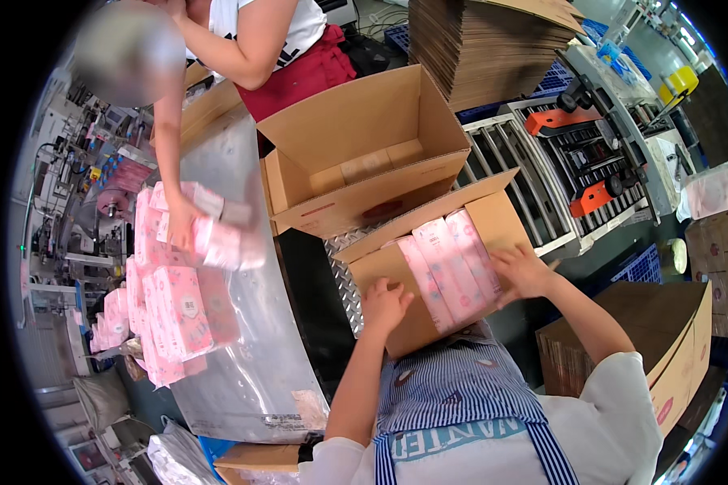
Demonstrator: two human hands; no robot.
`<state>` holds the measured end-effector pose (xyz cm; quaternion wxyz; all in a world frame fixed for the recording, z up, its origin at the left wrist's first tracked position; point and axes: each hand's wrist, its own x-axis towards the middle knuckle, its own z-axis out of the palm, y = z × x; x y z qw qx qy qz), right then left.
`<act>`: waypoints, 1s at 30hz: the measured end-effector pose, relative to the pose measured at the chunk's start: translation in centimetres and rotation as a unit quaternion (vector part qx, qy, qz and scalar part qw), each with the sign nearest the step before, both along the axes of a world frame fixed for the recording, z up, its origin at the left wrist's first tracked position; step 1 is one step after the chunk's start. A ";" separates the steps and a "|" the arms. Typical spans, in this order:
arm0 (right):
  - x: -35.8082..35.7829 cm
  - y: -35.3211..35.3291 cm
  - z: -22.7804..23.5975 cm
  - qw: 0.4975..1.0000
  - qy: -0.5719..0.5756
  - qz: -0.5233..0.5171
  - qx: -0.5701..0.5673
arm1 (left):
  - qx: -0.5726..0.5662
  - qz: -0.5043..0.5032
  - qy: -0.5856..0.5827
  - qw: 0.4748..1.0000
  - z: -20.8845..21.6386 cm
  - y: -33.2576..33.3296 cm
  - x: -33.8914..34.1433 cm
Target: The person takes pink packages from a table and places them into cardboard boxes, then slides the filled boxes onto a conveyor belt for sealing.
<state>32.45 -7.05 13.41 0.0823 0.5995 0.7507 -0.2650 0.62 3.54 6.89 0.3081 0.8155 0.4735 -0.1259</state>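
Just before my body is an open cardboard carton (505, 212) with several pink, flower-printed soft tissue packs (450, 271) standing in a row inside. My left hand (386, 305) is at the carton's left side, fingers apart and a little bent, holding nothing. At the right side my right hand (522, 273) spreads its fingers over the carton's edge, close to the packs. Whether its fingertips press on the packs or only on the cardboard I cannot tell. A second open carton (364, 133) stands just beyond; I see a bare cardboard bottom in it.
A co-worker's hand (184, 222) grips pink packs, blurred, over the metal table (251, 339) at left, beside piled packs (178, 311). Roller conveyor with orange parts (570, 121) lies at right. Flat cartons are stacked behind (477, 48) and at lower right (623, 323).
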 end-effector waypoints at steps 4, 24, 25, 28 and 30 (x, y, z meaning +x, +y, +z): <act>-2.3 2.7 -5.8 0.985 -0.088 -0.129 0.071 | 0.078 0.069 -0.081 0.991 -1.4 1.2 -1.2; -5.3 0.5 -11.9 0.958 -0.015 -0.172 0.231 | -0.240 0.432 -0.284 0.822 -10.7 -2.9 -4.6; -3.3 1.4 -12.1 0.962 -0.064 -0.215 0.156 | -0.221 0.438 -0.304 0.816 -10.6 -2.9 -4.2; 4.7 2.8 -12.9 0.709 -0.228 -0.542 0.388 | -0.201 0.467 -0.372 0.777 -11.0 -4.0 -2.9; 7.1 4.1 -12.1 0.796 -0.058 -0.590 0.125 | -0.231 0.514 -0.390 0.728 -10.1 -4.3 -1.3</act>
